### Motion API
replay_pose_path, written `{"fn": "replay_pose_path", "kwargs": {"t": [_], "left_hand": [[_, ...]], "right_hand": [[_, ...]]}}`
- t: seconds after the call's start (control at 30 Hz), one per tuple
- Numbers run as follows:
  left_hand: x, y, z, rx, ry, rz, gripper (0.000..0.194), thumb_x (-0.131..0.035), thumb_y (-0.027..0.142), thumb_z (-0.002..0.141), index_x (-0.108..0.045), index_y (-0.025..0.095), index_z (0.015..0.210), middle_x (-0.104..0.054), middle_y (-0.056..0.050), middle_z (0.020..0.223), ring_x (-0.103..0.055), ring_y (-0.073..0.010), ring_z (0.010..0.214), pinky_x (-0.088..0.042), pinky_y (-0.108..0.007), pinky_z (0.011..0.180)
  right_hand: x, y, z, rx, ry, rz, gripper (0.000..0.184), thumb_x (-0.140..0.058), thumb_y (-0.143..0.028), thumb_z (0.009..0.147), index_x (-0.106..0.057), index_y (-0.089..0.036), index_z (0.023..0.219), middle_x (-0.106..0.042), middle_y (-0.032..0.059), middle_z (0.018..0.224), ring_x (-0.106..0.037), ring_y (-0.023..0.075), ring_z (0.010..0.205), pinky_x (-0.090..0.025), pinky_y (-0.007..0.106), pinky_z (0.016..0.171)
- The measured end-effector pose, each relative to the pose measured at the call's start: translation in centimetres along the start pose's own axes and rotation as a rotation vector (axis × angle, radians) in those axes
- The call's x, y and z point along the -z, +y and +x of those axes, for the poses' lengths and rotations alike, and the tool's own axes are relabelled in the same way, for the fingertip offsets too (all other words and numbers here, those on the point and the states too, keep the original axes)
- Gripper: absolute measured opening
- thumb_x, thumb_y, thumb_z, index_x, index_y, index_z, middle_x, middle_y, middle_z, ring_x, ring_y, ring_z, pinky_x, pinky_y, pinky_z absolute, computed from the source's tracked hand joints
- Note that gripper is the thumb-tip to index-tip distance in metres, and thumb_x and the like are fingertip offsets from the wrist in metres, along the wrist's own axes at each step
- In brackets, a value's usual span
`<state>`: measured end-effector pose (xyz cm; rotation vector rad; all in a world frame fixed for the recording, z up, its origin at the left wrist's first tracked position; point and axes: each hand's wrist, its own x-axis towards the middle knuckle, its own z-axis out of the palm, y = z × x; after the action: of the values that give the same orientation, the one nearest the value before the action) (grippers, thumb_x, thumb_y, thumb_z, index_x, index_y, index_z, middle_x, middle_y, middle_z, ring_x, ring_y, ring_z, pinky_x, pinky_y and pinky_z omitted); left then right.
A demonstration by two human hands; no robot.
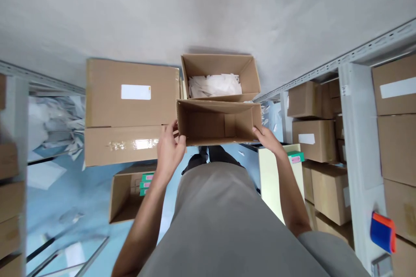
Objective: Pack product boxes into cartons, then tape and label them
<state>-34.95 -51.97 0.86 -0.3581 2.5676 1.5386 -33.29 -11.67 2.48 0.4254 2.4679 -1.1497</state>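
Observation:
An open cardboard box (pixel 208 125) with nothing visible inside is held in front of my body. My left hand (pixel 170 145) grips its left end, with fingers behind and the thumb at the front corner. At the opposite end, my right hand (pixel 267 139) pinches the right wall, thumb over the edge. Just beyond it stands a second open carton (pixel 221 62) with crumpled white paper (pixel 216 85) in it. To the left, close by my left hand, lies a large closed carton (pixel 133 112) with a white label (pixel 135 92) and shiny tape.
An open box (pixel 121 197) with green packets (pixel 145 185) is at lower left. Shelves of stacked cartons (pixel 313 140) line the right, behind a grey post (pixel 357 138). A pale panel (pixel 271 177) stands beside my right forearm. Paper scraps (pixel 56 117) lie at left; a wall (pixel 208 8) is ahead.

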Motion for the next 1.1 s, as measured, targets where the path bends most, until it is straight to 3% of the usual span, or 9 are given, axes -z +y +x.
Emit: {"fn": "replay_pose_path", "kwargs": {"t": [0.2,0.37,0.5,0.67,0.73,0.8,0.9,1.0,1.1], "left_hand": [[-1.4,-0.6,3.8,0.125,0.027,-0.111,0.088,-0.071,0.024,0.084,-0.052,0.018,0.17,-0.07,-0.017,0.149,-0.075,-0.0317,0.135,-0.064,-0.046,0.118],[-1.9,2.2,7.3,0.107,-0.026,0.114,0.048,-0.061,0.033,0.098,-0.072,0.02,0.143,-0.081,-0.015,0.127,-0.077,-0.0384,0.126,-0.061,-0.055,0.117],[-1.4,3.3,8.6,0.096,0.012,0.211,0.044,-0.053,0.037,0.102,-0.073,0.019,0.138,-0.082,-0.016,0.125,-0.078,-0.0378,0.122,-0.062,-0.051,0.112],[-1.5,3.2,8.4,0.124,-0.01,0.205,0.045,-0.052,0.042,0.104,-0.073,0.019,0.135,-0.081,-0.017,0.127,-0.078,-0.0379,0.12,-0.061,-0.053,0.112],[-1.7,3.5,8.3,0.138,-0.027,0.195,0.045,-0.052,0.044,0.104,-0.073,0.019,0.135,-0.081,-0.017,0.126,-0.078,-0.0384,0.119,-0.061,-0.053,0.11],[-2.1,3.8,8.3,0.145,-0.037,0.191,0.047,-0.051,0.044,0.105,-0.071,0.019,0.14,-0.081,-0.017,0.129,-0.078,-0.0394,0.122,-0.061,-0.054,0.11],[-2.6,4.2,8.5,0.128,-0.031,0.198,0.051,-0.05,0.041,0.106,-0.07,0.019,0.147,-0.08,-0.018,0.137,-0.076,-0.0402,0.13,-0.06,-0.055,0.114],[-2.8,4.1,8.7,0.117,-0.005,0.216,0.05,-0.049,0.039,0.106,-0.07,0.02,0.147,-0.08,-0.018,0.14,-0.075,-0.0389,0.133,-0.058,-0.054,0.117],[-2.8,3.9,8.7,0.136,0.013,0.232,0.05,-0.049,0.037,0.106,-0.071,0.018,0.146,-0.08,-0.019,0.137,-0.076,-0.0395,0.129,-0.059,-0.055,0.114]], "right_hand": [[1.9,-0.9,2.3,-0.033,-0.028,-0.079,0.059,-0.064,-0.065,0.105,-0.075,-0.023,0.146,-0.083,0.0142,0.144,-0.078,0.0399,0.135,-0.059,0.052,0.118],[1.4,-2.0,5.5,-0.002,0.024,-0.274,0.052,-0.044,-0.052,0.114,-0.078,-0.016,0.131,-0.087,0.0212,0.121,-0.083,0.0397,0.117,-0.062,0.047,0.105],[0.8,-3.4,6.3,-0.006,0.036,-0.301,0.057,-0.038,-0.051,0.117,-0.076,-0.014,0.136,-0.086,0.024,0.121,-0.084,0.0412,0.116,-0.065,0.05,0.102],[5.4,-6.9,7.9,0.096,0.04,-0.122,0.069,-0.062,-0.066,0.11,-0.064,-0.022,0.163,-0.08,0.019,0.148,-0.081,0.0393,0.132,-0.068,0.055,0.108],[7.4,-8.8,10.8,0.177,0.129,-0.117,0.069,-0.066,-0.063,0.11,-0.062,-0.025,0.167,-0.075,0.0158,0.158,-0.077,0.0369,0.14,-0.065,0.055,0.115],[7.8,-10.6,15.2,0.291,0.078,-0.184,0.058,-0.067,-0.056,0.111,-0.069,-0.026,0.16,-0.078,0.0137,0.154,-0.076,0.0358,0.141,-0.061,0.056,0.122],[4.6,-12.7,23.2,0.408,-0.197,-0.386,0.047,-0.066,-0.043,0.112,-0.076,-0.02,0.152,-0.081,0.0162,0.148,-0.076,0.0367,0.14,-0.059,0.054,0.123],[-0.2,-14.0,29.9,0.509,-0.441,-0.671,0.072,-0.087,-0.037,0.098,-0.066,-0.012,0.162,-0.07,0.0246,0.162,-0.069,0.0417,0.148,-0.055,0.053,0.125],[-3.1,-14.4,34.4,0.591,-0.657,-0.868,0.082,-0.098,-0.035,0.088,-0.068,-0.015,0.161,-0.069,0.0224,0.163,-0.069,0.0413,0.146,-0.054,0.05,0.123]]}}
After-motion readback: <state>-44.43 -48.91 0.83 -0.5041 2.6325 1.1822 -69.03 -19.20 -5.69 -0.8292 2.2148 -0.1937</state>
